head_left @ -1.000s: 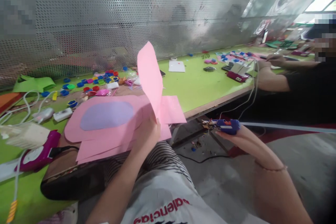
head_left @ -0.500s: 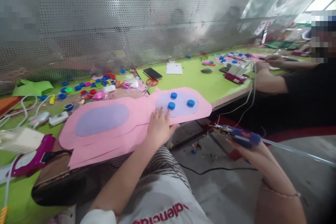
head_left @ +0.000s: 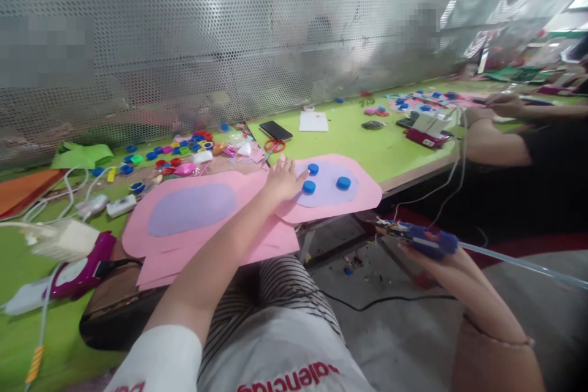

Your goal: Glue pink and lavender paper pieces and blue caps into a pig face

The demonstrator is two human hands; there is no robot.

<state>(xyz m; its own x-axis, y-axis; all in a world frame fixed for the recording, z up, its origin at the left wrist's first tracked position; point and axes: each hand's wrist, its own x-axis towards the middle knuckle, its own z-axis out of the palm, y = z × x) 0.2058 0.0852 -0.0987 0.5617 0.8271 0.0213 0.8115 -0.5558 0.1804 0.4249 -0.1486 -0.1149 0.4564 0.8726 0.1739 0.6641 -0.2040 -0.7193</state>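
My left hand (head_left: 285, 180) lies open and flat on the pink paper shape (head_left: 367, 192), its fingers pointing toward the far edge. Beside it, three blue bottle caps (head_left: 343, 183) sit on a lilac paper oval (head_left: 328, 197). A second lilac oval (head_left: 192, 209) lies on the left part of the pink paper, over more pink sheets (head_left: 271, 246). Off the table edge on the right, my right hand (head_left: 434, 260) is wrapped round a blue glue gun (head_left: 429, 240). A clear glue stick (head_left: 519, 261) juts out of its back end.
Scissors with orange handles (head_left: 274, 146), a black phone (head_left: 275, 130) and a white paper (head_left: 313, 121) lie behind. Loose coloured caps (head_left: 176, 162) are at left, near a magenta power strip (head_left: 82, 269). A co-worker's arm (head_left: 493, 138) is at right. Perforated metal (head_left: 184, 43) borders the table.
My left hand has moved from the paper's near edge to farther back, left of the caps. My right hand stays off the table with the glue gun. The view has shifted slightly.
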